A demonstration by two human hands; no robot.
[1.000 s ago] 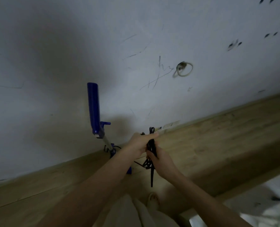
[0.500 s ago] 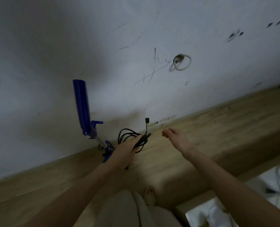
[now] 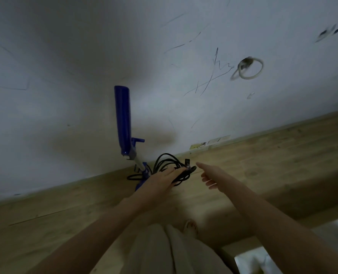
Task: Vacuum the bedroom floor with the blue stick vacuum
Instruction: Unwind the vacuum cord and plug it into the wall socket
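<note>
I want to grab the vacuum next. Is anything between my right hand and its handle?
Yes. The left hand, holding the coiled black cord, lies between the right hand and the vacuum leaning on the wall. The upper handle itself is unobstructed.

Dim and grainy; soft shadow pooling on the wall (image 3: 69,56), slight motion blur, wide-angle bending at edges.

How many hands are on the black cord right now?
1. The left hand holds the coiled black cord on the floor beside the blue stick vacuum. The right hand hovers just right of the coil, fingers extended, not touching it.
</note>
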